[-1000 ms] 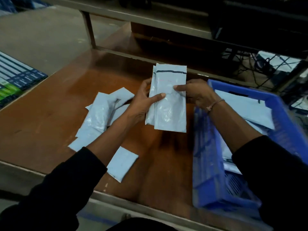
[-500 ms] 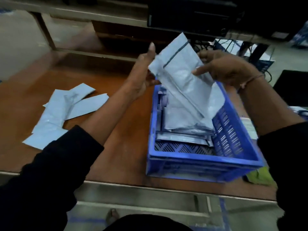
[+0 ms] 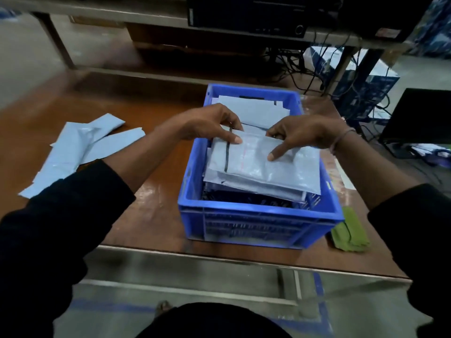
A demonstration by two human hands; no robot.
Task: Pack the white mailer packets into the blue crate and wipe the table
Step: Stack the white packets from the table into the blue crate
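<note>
A blue crate (image 3: 258,215) stands on the brown table (image 3: 151,211), holding a stack of white mailer packets. The top packets (image 3: 273,167) lie flat across the stack, a black strip near their left end. My left hand (image 3: 207,123) pinches the far left edge of these top packets. At the far edge further right, my right hand (image 3: 300,135) holds them too, its thumb pressed on top. Several more white packets (image 3: 80,147) lie loose on the table to the left.
A folded green cloth (image 3: 349,230) lies on the table right of the crate. A shelf frame with a black device (image 3: 246,13) runs along the back. Cables and boxes (image 3: 361,89) sit on the floor at right. The table's front edge (image 3: 219,259) is near me.
Both hands have brought the packets from left of the crate over it and lowered them flat onto the stack inside. The camera has turned right toward the crate.
</note>
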